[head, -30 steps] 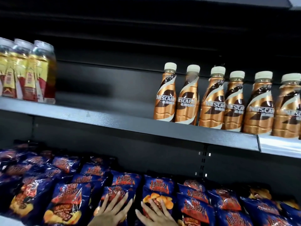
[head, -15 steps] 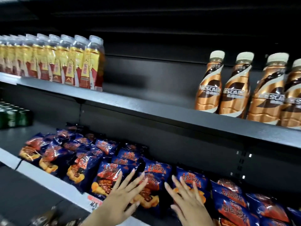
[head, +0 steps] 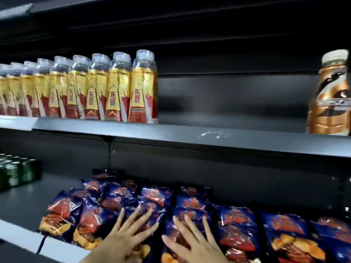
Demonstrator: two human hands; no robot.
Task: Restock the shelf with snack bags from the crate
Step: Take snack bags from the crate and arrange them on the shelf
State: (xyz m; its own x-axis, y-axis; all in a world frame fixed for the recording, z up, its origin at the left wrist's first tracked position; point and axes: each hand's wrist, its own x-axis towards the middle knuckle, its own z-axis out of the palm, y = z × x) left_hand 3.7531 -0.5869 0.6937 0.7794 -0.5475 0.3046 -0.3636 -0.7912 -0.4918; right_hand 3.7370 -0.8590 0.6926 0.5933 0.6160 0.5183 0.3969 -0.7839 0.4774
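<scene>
left hand and right hand, fingers spread and released, lie flat on blue snack bags on the lower shelf, below yellow-labelled bottles.

View panned left: our left hand and right hand shifted left along the dark blue crinkly snack bags, fingers spread flat; fewer brown coffee bottles in frame.

A shop: dark shelving with ranked drink bottles, green cans, snack bags.
</scene>
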